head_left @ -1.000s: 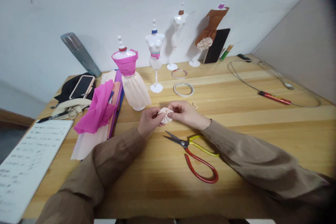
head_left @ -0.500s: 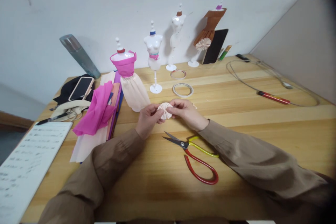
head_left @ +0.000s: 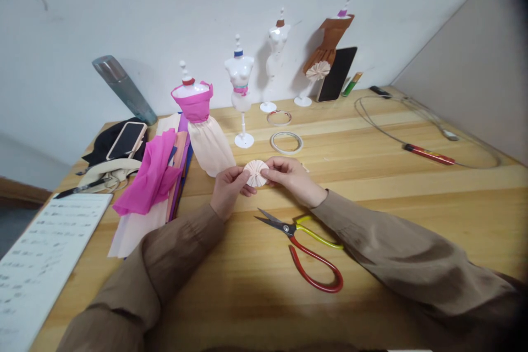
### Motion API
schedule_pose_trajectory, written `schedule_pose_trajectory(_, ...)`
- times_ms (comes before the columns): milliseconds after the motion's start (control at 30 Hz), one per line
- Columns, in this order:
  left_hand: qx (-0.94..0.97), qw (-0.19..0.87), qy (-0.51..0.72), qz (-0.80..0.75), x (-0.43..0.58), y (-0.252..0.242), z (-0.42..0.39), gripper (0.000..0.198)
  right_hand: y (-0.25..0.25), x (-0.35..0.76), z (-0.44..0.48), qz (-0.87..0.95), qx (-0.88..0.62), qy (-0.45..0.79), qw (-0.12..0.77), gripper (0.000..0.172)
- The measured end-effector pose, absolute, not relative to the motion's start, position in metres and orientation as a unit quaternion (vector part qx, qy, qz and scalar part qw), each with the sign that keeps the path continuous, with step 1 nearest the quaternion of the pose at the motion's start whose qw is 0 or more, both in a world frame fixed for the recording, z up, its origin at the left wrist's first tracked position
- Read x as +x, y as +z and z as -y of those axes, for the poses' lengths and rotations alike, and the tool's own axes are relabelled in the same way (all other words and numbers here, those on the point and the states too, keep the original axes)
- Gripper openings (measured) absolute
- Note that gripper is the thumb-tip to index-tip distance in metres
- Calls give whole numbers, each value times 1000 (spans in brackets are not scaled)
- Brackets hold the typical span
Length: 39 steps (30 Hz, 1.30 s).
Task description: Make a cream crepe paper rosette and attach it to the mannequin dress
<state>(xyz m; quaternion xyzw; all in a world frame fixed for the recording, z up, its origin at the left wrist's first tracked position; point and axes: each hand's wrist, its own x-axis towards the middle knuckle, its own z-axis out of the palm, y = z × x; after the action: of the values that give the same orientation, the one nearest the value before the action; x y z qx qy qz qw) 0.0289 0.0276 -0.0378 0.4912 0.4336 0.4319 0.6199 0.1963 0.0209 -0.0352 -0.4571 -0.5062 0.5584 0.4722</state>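
Between my two hands is a small round rosette (head_left: 256, 174) of pleated, cream-pink paper or cloth. My left hand (head_left: 229, 187) pinches its left edge between thumb and fingers. On the opposite edge, the thumb and fingers of my right hand (head_left: 295, 179) grip it too. The rosette's pleated face is turned up toward me. Scissors (head_left: 292, 227) with one red and one yellow handle lie on the table below my hands, blades parted. Just beyond my left hand stands a small dress form (head_left: 193, 100) in a pink top and pale skirt.
More small dress forms (head_left: 240, 80) stand along the wall; one wears a brown dress (head_left: 331, 33) with a pleated rosette. Tape rolls (head_left: 286, 143) lie mid-table. Folded cloth (head_left: 152, 173), a phone (head_left: 127, 141) and a written sheet (head_left: 53, 253) are left, a cable (head_left: 383, 129) right.
My thumbs have drawn back from the rosette's middle toward its edges, so more of its pleated face shows. Both hands still hold it in nearly the same place.
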Motion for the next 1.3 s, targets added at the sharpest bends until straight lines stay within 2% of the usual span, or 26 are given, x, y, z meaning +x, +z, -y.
schedule_pose_trajectory(333,520,603,422,-433,29,-37,-28,31,-34,199,-22,568,-451,553,410,31)
schedule_pose_trajectory(500,575,581,402,-413,29,-40,-29,34,-30,199,-22,583,-457,532,411,34)
schedule_pose_trajectory(833,561,613,365,-419,31,-37,-25,34,-36,196,-23,540,-464,530,460,29)
schedule_pose_trajectory(1100,515,614,410,-435,33,-40,-23,28,-36,194,-22,497,-452,529,519,26)
schedule_pose_trajectory(1300,521,633,400,-409,33,-37,-22,34,-39,190,-19,493,-451,529,523,27)
